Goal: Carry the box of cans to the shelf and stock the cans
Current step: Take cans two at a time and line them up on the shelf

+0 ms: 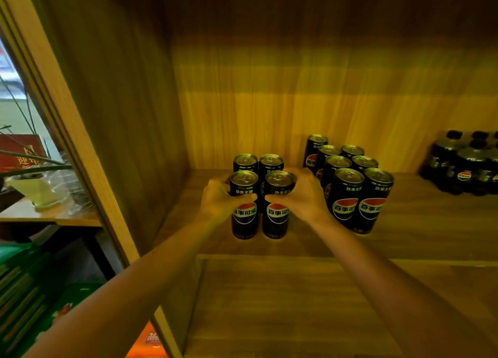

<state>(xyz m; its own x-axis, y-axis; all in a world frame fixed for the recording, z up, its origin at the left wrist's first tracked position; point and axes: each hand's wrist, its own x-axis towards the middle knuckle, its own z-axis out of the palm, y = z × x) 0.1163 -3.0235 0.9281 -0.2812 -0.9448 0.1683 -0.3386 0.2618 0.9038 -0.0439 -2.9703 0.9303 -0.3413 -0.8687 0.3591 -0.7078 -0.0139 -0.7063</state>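
Cans (272, 196) stand upright in two clusters on the shelf (296, 250), all places given relative to the big cluster (347, 185). That cluster, two columns deep, sits toward the back panel. Just left of it is a small block of four cans. The left hand (219, 198) wraps the front-left can (244, 204) of this block near its top; the right hand (301, 196) wraps the front-right can (277, 204) likewise. Both cans appear to rest on the board, so whether each grasp is firm or already slackening cannot be told. Well to the right of the big cluster stand dark bottles (463, 166). The box is not in view. Judged from this layout, carrying is done and stocking is well under way; how many cans remain unstocked cannot be told.
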